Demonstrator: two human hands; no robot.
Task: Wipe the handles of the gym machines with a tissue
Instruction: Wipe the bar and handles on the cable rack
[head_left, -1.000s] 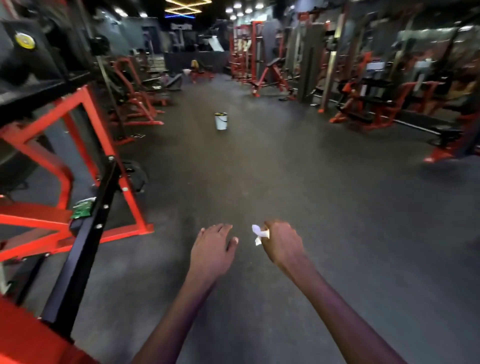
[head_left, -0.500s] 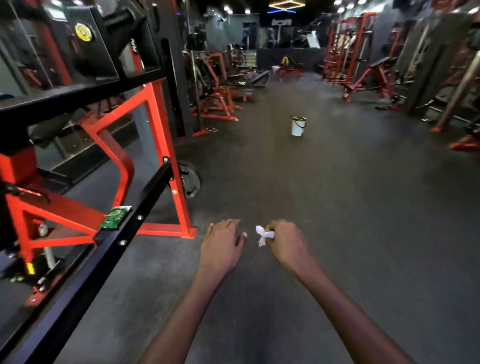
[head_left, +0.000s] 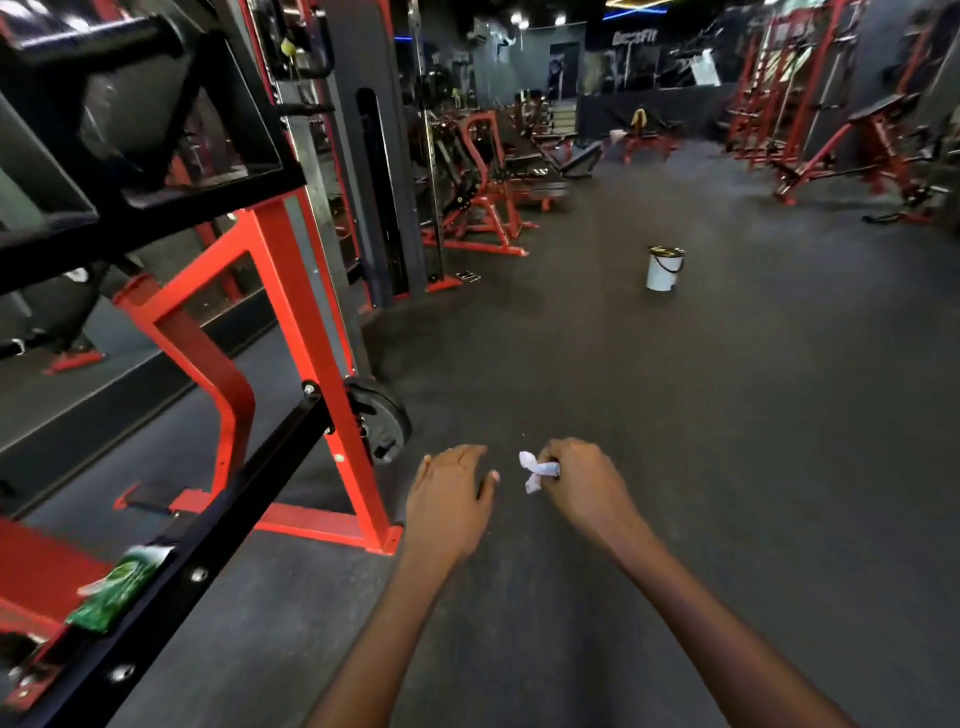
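Both my arms reach forward over the dark gym floor. My right hand (head_left: 584, 480) grips a small crumpled white tissue (head_left: 535, 470), which sticks out to the left of its curled fingers. My left hand (head_left: 449, 493) hangs beside it, palm down with relaxed fingers, holding nothing. A red and black gym machine (head_left: 291, 312) stands to my left, with a black bar (head_left: 218, 525) running diagonally toward me. No handle of this machine is plainly visible.
A green packet (head_left: 117, 587) lies on the machine's frame at lower left. A weight plate (head_left: 382, 421) hangs on the red upright. A white bucket (head_left: 664, 267) stands on the floor ahead. More red machines (head_left: 483, 208) line the left side and the far right.
The view has swung left and closer to the red and black machine, which now fills the left side. My hands keep the same pose, the right still gripping the tissue.
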